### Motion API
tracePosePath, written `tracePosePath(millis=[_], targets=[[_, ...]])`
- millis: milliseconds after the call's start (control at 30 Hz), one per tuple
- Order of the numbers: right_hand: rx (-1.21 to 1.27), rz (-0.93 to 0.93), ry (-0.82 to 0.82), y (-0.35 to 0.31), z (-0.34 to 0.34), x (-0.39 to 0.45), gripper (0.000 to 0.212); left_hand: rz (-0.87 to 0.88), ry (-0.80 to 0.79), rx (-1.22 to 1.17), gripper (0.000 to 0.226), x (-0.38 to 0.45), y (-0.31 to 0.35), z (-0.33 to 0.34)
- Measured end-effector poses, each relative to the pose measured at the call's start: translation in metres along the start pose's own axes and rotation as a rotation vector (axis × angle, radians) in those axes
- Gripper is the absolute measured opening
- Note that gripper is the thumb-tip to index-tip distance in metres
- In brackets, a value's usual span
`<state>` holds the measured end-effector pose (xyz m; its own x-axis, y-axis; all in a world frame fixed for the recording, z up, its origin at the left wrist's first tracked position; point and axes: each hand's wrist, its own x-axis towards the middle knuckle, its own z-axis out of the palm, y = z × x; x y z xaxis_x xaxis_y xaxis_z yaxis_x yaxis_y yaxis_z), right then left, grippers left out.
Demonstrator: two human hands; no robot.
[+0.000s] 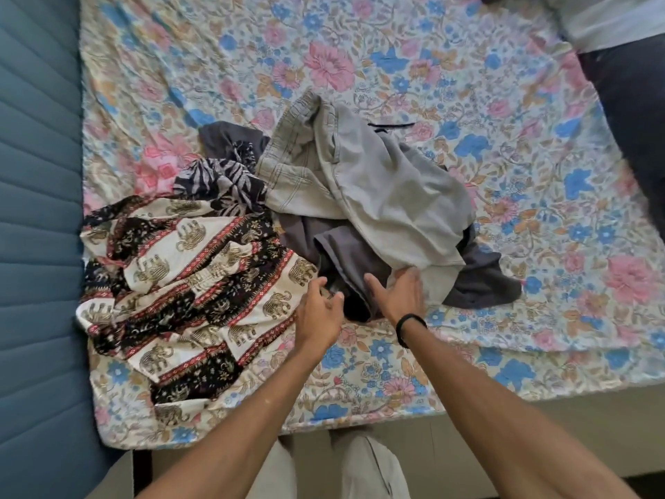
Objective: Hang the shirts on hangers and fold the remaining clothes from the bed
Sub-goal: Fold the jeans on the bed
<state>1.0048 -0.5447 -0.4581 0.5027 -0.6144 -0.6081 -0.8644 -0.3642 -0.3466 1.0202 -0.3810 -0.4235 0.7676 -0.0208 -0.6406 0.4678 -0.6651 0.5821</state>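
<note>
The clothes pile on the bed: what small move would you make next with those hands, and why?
Probably close both hands on the dark grey garment and draw it from under the light grey trousers. The left hand and the right hand are open at its near edge, holding nothing, and the trousers lie across it, so it must come free first.

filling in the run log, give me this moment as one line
stage: reaching into pile | left hand: open, over dark grey garment | right hand: open, touching light grey trousers | elephant-print cloth: unfolded | hangers: none seen
</note>
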Motion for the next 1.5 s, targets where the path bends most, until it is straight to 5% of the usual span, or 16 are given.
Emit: tracePosePath(millis=[200,333,433,533,633,800,867,967,1067,1133,1200,1333,1500], targets=[[0.209,0.070,0.267,0.010,0.000,0.013,0.075,0.122,-0.049,-0.015,0.035,0.028,0.048,0.026],[0.059,-0.299,0.174,0.037,-0.023,0.018,0.055,0.069,0.035,-0.210,0.037,0.062,0.082,0.026],[-0.182,-0.503,0.151,0.077,-0.030,0.010,0.028,-0.038,0.179,-0.419,0.065,0.106,0.110,0.017],[-0.400,-0.485,0.025,0.138,-0.024,-0.004,0.026,-0.049,0.337,-0.459,0.089,0.153,0.133,0.000],[-0.551,-0.357,-0.166,0.182,-0.019,-0.019,0.036,-0.052,0.250,-0.561,0.102,0.180,0.155,-0.022],[-0.630,-0.247,-0.577,0.124,-0.032,-0.015,0.025,-0.064,0.206,-0.502,0.064,0.164,0.165,-0.035],[-0.441,-0.315,-0.575,0.065,-0.060,-0.013,0.033,-0.033,0.240,-0.411,0.063,0.130,0.157,-0.038],[0.037,-0.552,-0.372,-0.041,-0.114,-0.034,0.084,0.089,0.218,-0.464,0.052,0.066,0.150,-0.053],[-0.007,-0.838,-0.368,-0.114,-0.135,-0.057,0.126,0.134,0.099,-0.614,0.038,0.000,0.145,-0.069],[-0.182,-0.956,-0.327,-0.135,-0.136,-0.073,0.114,0.166,0.043,-0.666,0.036,-0.039,0.145,-0.083],[-0.197,-1.038,-0.262,-0.143,-0.137,-0.088,0.081,0.221,-0.012,-0.726,0.040,-0.066,0.142,-0.099],[-0.066,-1.147,-0.303,-0.160,-0.171,-0.119,0.024,0.465,0.211,-0.103,0.049,-0.106,0.125,-0.134],[-0.146,-1.458,-0.583,-0.229,-0.270,-0.184,0.015,0.543,0.284,0.141,0.079,-0.104,0.093,-0.176]])
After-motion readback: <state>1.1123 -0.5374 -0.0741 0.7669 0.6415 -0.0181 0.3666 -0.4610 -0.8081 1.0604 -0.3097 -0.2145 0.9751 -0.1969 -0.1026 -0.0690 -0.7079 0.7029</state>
